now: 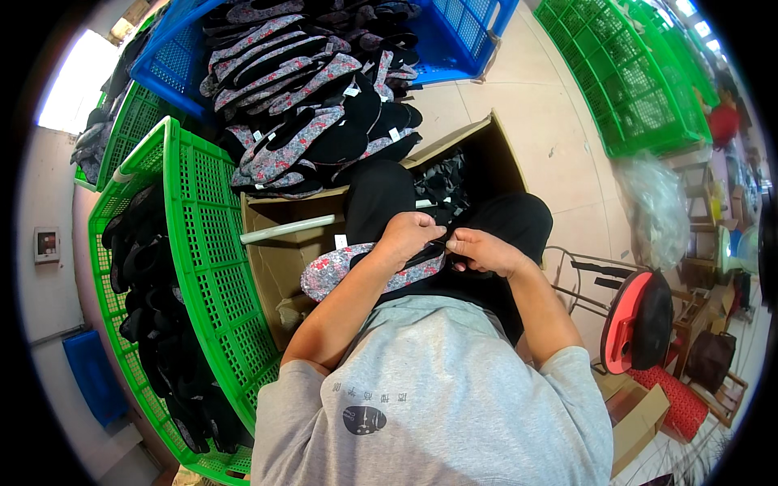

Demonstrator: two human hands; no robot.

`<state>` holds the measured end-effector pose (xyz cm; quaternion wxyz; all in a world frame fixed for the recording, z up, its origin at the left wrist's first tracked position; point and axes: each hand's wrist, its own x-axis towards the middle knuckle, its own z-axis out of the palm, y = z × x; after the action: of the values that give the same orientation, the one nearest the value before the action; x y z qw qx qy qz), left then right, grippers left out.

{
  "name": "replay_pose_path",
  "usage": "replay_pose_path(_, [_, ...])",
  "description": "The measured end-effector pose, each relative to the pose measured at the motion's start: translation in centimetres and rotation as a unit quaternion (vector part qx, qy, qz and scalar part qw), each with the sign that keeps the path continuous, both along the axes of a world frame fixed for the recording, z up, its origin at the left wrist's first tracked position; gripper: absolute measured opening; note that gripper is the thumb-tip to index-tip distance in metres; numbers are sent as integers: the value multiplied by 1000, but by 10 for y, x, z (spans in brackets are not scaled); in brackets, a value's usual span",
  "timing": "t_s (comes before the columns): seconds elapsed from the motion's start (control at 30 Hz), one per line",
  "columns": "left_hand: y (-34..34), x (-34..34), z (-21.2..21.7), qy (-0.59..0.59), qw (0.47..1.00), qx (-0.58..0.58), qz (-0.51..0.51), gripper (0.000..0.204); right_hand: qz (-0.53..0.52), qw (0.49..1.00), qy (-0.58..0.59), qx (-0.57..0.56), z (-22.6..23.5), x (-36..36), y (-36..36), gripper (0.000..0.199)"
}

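Note:
A floral cloth shoe [326, 274], grey with red flowers and a dark lining, lies across my lap with its toe toward the left. My left hand [412, 239] is closed in a pinch at the shoe's upper edge, near the heel end. Close beside it, my right hand [486, 253] has thumb and forefinger pressed together at that same end. What sits between the right fingertips is too small and dark to make out. A small white tag [341, 241] sticks up at the shoe's edge.
Floral shoes [284, 150] are heaped in front, by a blue crate [174, 61]. A cardboard box [271, 271] around my knees holds dark pieces [442, 186] and a white bar [292, 228]. At left stands a green crate [207, 219] of black shoes [158, 324]; a red-and-black stool [636, 322] is right.

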<state>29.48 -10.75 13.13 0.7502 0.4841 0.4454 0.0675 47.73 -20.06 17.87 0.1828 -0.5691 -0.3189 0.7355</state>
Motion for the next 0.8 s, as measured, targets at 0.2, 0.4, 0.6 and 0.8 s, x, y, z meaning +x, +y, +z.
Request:
replay_pose_path(0.2, [-1,1,1,-3,1000,1,2,17,-23,999,17,14,-13,0,-5,19])
replay_pose_path(0.4, [-1,1,7,4,1000,4,2,18,-28,999,19,2,-10,1,-3,20])
replay_pose_path(0.6, [0,1,5,9,1000,10,3,19,-38,999,17,1,-4,-2,-2,19])
replay_pose_path(0.8, [0,1,6,10,1000,15,1,20,-44,999,23,9,-6,-1,-2,19])
